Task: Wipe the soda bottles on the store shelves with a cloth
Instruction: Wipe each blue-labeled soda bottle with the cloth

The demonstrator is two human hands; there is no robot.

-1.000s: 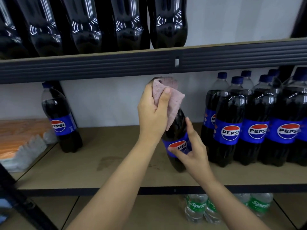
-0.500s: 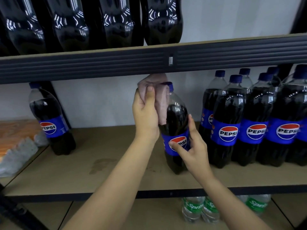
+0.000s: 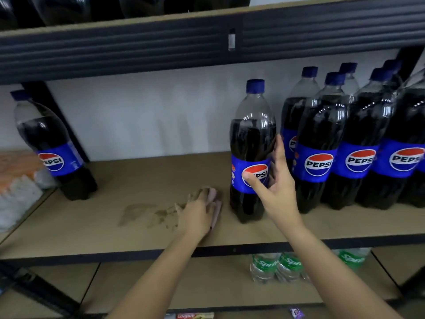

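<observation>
Resting flat on the shelf board (image 3: 96,217), my left hand (image 3: 199,209) presses the pink cloth (image 3: 216,204) down with fingers spread and nearly straight, just left of the Pepsi bottle (image 3: 251,146). My right hand (image 3: 274,185) reaches forward at a tilt, thumb on the label's front and fingers curved round its right side, holding the bottle upright. The bottle stands beside the row of Pepsi bottles (image 3: 358,143).

Cloth (image 3: 215,204) left of held bottle (image 3: 251,146)
</observation>
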